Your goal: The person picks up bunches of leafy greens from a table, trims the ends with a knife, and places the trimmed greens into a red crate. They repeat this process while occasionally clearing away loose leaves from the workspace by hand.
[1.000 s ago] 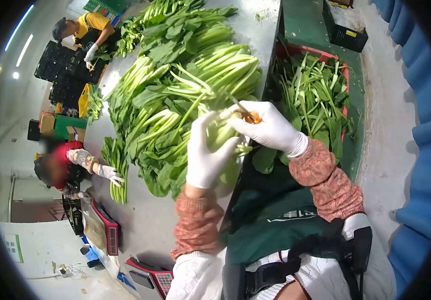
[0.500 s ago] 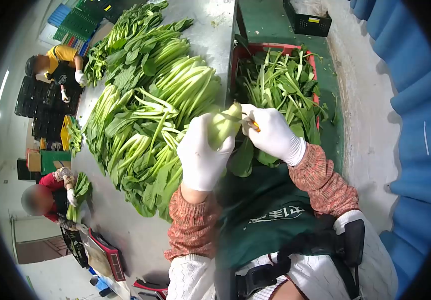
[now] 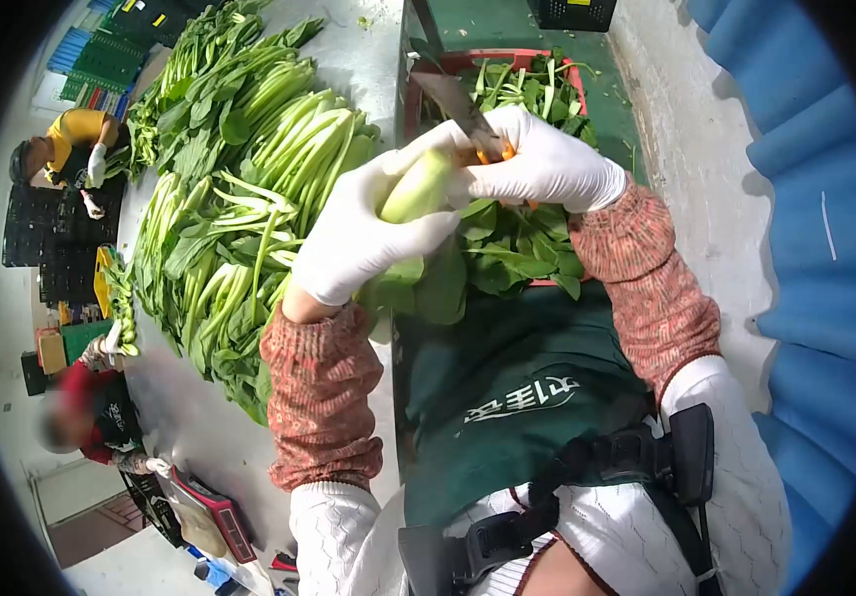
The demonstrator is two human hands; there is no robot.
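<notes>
A stalk of leafy greens (image 3: 416, 191) is gripped in my white-gloved left hand (image 3: 343, 233), its pale thick stem end facing up and its leaves hanging below. My gloved right hand (image 3: 545, 164) is closed around a small knife (image 3: 456, 104) with an orange handle. The dark blade points up and to the left, above the stalk. My right fingertips are against the stem, close to the left fingers. To the left lies a large pile of the same greens (image 3: 279, 149) on the metal table (image 3: 373, 70).
Beyond my right hand, a red crate (image 3: 581, 87) holds loose leaves and stems. A black crate (image 3: 572, 14) stands on the floor by the wall. Across the table are a person in yellow (image 3: 80, 127) and another in red (image 3: 75, 392), with a red scale (image 3: 229, 526) nearby.
The knife blade now shows raised above the stalk; before, it was mostly hidden. My view has shifted right. The person in red has moved greens toward the small row at the table's far edge.
</notes>
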